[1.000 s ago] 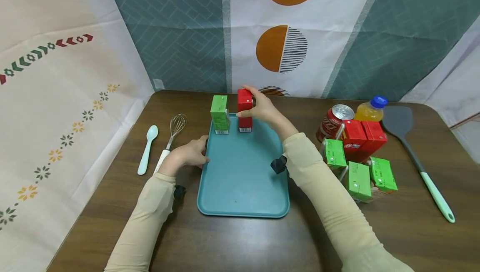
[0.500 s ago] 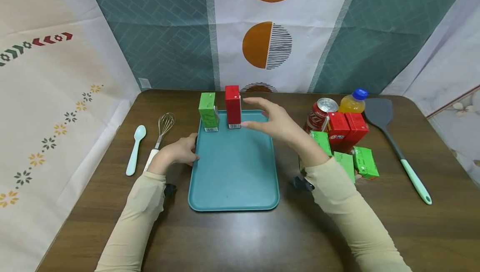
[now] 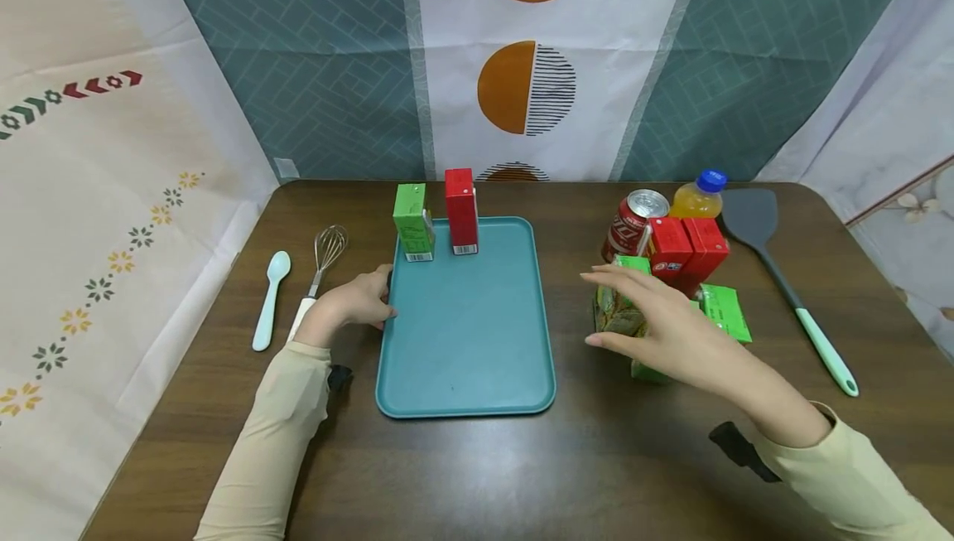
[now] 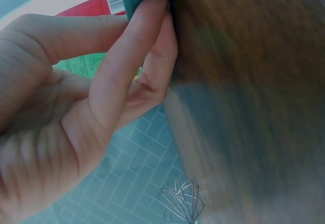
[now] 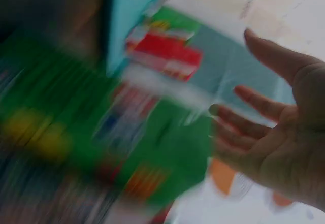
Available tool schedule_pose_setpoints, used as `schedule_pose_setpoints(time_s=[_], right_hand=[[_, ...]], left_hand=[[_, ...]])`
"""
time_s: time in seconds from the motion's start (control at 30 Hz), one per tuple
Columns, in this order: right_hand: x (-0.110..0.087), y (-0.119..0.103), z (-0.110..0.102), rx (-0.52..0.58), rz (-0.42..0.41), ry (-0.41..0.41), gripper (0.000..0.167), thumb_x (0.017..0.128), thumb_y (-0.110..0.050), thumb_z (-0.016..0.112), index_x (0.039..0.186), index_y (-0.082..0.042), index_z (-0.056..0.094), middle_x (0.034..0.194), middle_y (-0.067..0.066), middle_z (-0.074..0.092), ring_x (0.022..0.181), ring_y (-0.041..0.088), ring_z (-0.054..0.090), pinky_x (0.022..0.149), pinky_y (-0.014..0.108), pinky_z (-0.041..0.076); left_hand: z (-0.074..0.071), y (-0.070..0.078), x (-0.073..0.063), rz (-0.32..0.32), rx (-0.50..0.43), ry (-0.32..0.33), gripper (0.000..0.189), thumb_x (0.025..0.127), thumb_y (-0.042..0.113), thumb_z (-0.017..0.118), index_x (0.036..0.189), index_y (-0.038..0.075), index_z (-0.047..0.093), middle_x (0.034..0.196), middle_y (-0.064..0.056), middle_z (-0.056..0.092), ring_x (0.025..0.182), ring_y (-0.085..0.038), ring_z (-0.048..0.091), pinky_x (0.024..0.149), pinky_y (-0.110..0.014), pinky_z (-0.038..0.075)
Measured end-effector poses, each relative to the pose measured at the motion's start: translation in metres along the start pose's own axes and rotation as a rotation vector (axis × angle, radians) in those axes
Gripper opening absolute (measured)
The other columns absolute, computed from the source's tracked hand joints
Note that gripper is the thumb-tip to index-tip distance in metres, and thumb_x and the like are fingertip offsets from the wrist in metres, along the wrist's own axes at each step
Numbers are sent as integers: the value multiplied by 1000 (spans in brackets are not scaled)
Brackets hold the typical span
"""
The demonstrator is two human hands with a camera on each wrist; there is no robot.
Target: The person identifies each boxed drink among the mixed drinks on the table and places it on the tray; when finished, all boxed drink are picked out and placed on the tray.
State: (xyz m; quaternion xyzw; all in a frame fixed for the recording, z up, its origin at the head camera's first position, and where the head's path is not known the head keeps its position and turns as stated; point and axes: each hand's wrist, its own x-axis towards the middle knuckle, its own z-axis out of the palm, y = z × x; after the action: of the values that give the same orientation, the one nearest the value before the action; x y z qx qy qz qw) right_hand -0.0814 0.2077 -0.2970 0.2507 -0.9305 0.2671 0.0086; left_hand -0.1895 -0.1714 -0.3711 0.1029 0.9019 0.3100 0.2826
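Note:
A teal tray lies in the middle of the table. On its far left corner stand a green drink carton and, to the right of it, a red drink carton, both upright. My left hand pinches the tray's left rim; the left wrist view shows the thumb and fingers on the edge. Right of the tray, my right hand hovers with spread fingers beside a cluster of green cartons, partly covering them. Nothing is in that hand. Blur softens the green carton in the right wrist view.
Behind the green cartons stand two red cartons, a cola can and a bottle of orange drink. A grey spatula lies at the far right. To the left are a whisk and a pale spoon.
My right hand has let go of the red carton, leaving it standing on the tray, and has moved right to the green cartons. My left hand stays at the tray rim.

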Motion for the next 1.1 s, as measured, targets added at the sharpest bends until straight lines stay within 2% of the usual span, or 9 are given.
schedule_pose_setpoints(time_s=[0.13,0.2,0.37,0.47,0.6,0.67,0.83,0.93,1.1], right_hand=[[-16,30,-11,-71,-45,74,68,74,-26,80,134,-14,50,134,9,47,118,29,49,85,43,48],[-26,42,-16,-97,-48,114,70,71,-24,81,134,-16,50,134,6,48,118,24,49,86,28,46],[-45,70,-30,-93,11,160,74,65,-21,85,131,-23,52,130,-1,51,118,-4,39,84,2,27],[-53,85,-36,-72,69,157,76,63,-21,87,131,-25,53,127,-3,52,115,-15,34,80,4,28],[-63,99,-39,-36,156,117,80,63,-23,87,134,-27,50,128,-10,48,114,-19,31,80,11,30],[-65,106,-39,-30,164,79,82,63,-25,86,136,-27,47,130,-7,47,113,-19,30,79,13,30],[-65,119,-35,6,173,11,85,64,-27,85,138,-25,44,132,7,46,113,-20,27,80,5,29],[-66,122,-31,42,180,37,83,64,-25,86,136,-24,46,129,-4,47,111,-22,28,81,-2,25],[-67,124,-22,82,82,94,80,64,-12,85,134,-12,48,120,-27,41,108,-19,35,82,-2,29]], left_hand=[[-1,0,-1,4,0,-1,78,86,-5,56,144,-12,4,117,-36,49,85,-27,64,65,-31,56],[-1,0,-2,8,1,-3,78,86,-5,56,144,-12,4,118,-36,49,85,-28,64,65,-31,56],[-1,2,-1,2,-11,1,78,86,-5,56,144,-11,4,118,-36,50,85,-28,65,66,-31,56],[1,2,-1,4,-17,5,79,86,-5,57,144,-11,4,116,-35,51,82,-27,65,66,-31,56],[2,2,0,8,-9,7,79,86,-4,58,144,-11,5,114,-33,52,77,-24,65,64,-31,56],[2,1,0,2,-5,8,79,86,-4,58,144,-11,5,113,-33,52,76,-24,65,64,-31,56],[1,1,-1,2,-6,12,78,86,-4,57,144,-10,6,114,-33,52,80,-25,65,64,-31,56],[0,2,-2,1,-14,18,77,86,-5,57,144,-10,7,114,-32,52,83,-26,64,65,-31,56],[0,1,-3,-19,-13,12,77,86,-5,57,144,-9,7,109,-29,54,83,-24,63,64,-29,56]])
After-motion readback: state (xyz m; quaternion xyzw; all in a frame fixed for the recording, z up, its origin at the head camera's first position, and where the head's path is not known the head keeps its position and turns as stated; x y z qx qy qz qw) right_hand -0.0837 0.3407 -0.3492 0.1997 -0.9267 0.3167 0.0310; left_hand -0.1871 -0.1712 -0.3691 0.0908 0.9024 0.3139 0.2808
